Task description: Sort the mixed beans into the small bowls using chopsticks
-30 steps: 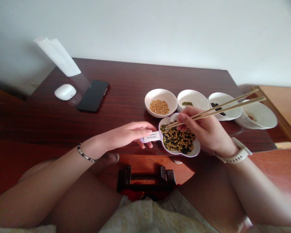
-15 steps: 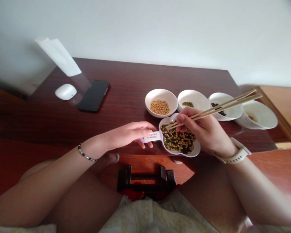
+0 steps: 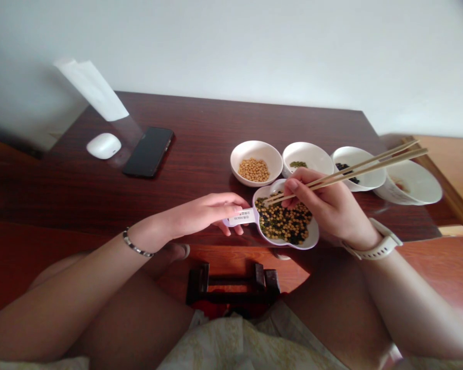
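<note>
A lilac-rimmed dish [image 3: 313,237] full of mixed yellow, green and black beans sits at the table's near edge. My left hand [image 3: 210,213] pinches its labelled handle [image 3: 242,218]. My right hand [image 3: 327,203] grips a pair of wooden chopsticks [image 3: 355,170]; their tips dip into the far left part of the mixed beans. Behind the dish stands a row of white bowls: one with yellow beans [image 3: 256,162], one with a few green beans [image 3: 307,157], one with black beans [image 3: 358,173], and one at the far right [image 3: 412,188] with a few reddish bits.
A black phone [image 3: 148,151], a white rounded case [image 3: 104,145] and a tilted white paper sleeve [image 3: 91,89] lie at the left of the dark wooden table [image 3: 200,128]. A small dark stool [image 3: 232,283] stands under the table between my knees. A lighter wooden surface [image 3: 449,169] adjoins at right.
The upper ends of the chopsticks dipped slightly and then rose again. Their tips stay in the mixed beans. My left hand has not moved.
</note>
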Available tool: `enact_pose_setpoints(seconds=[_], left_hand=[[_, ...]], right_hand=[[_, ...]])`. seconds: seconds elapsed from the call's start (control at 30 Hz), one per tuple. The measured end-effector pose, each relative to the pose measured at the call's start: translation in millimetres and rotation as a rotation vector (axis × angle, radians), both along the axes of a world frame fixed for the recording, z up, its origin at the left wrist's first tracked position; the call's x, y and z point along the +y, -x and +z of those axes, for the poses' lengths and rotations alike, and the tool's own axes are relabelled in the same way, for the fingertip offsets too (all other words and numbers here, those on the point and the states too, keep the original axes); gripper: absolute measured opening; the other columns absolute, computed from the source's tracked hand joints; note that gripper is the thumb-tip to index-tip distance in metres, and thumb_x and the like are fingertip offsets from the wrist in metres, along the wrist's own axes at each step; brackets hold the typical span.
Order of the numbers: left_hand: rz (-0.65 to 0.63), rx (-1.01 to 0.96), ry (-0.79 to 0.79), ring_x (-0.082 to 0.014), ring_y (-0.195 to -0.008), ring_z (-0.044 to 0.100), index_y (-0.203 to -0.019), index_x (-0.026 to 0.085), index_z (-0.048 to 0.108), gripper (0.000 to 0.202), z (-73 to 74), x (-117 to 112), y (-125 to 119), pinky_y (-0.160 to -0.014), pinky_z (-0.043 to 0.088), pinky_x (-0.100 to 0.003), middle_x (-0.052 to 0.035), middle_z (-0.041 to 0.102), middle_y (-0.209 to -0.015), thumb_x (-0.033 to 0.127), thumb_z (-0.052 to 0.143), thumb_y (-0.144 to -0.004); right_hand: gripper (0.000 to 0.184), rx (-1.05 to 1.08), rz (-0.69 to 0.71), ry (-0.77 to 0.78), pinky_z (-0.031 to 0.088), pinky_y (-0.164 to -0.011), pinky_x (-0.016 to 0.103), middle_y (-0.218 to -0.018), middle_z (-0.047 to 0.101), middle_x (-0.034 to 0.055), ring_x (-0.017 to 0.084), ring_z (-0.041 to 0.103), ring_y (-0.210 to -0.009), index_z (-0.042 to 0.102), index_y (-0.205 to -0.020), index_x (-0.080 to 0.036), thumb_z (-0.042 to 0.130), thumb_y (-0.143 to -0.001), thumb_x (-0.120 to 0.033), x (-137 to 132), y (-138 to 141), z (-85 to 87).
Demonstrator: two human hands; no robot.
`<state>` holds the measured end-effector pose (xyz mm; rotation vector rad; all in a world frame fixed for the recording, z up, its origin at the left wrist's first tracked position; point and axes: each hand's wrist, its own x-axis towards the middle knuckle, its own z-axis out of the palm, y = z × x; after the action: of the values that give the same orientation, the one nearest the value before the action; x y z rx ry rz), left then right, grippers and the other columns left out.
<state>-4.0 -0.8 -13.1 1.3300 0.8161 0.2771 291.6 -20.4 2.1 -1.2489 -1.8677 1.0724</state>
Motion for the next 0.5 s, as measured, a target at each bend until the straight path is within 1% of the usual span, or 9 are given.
enact_pose_setpoints(seconds=[0.23, 0.4, 0.5], left_hand=[[-0.004, 0.005, 0.001, -0.026, -0.102, 0.079, -0.133, 0.02, 0.071, 0.036, 0.1, 0.0, -0.4, -0.084, 0.062, -0.036, -0.0106, 0.082, -0.115, 0.047, 0.063, -0.111], [-0.007, 0.003, 0.002, -0.0261, -0.103, 0.079, -0.133, 0.019, 0.071, 0.036, 0.3, 0.0, 0.1, -0.084, 0.062, -0.036, -0.0102, 0.082, -0.112, 0.047, 0.063, -0.111], [-0.01, 0.011, -0.001, -0.0266, -0.103, 0.079, -0.134, 0.019, 0.071, 0.038, 0.1, -0.1, 0.5, -0.084, 0.062, -0.036, -0.0102, 0.082, -0.11, 0.048, 0.063, -0.111]], right_hand=[[0.035, 0.002, 0.036, 0.0, 0.053, -0.072, 0.034, -0.087, 0.068, 0.0041, 0.021, 0.066, -0.08, 0.067, -0.091, -0.024, 0.063, -0.112, -0.052, 0.6, 2.7, -0.9], [0.035, -0.013, 0.01, -0.032, 0.051, -0.074, 0.035, -0.087, 0.068, 0.0029, 0.019, 0.066, -0.08, 0.066, -0.09, -0.023, 0.061, -0.113, -0.049, -0.7, 2.2, 1.3], [0.035, 0.008, -0.037, -0.033, 0.051, -0.074, 0.035, -0.085, 0.07, 0.003, 0.019, 0.066, -0.078, 0.066, -0.091, -0.023, 0.06, -0.114, -0.049, -1.4, -0.1, 1.6]])
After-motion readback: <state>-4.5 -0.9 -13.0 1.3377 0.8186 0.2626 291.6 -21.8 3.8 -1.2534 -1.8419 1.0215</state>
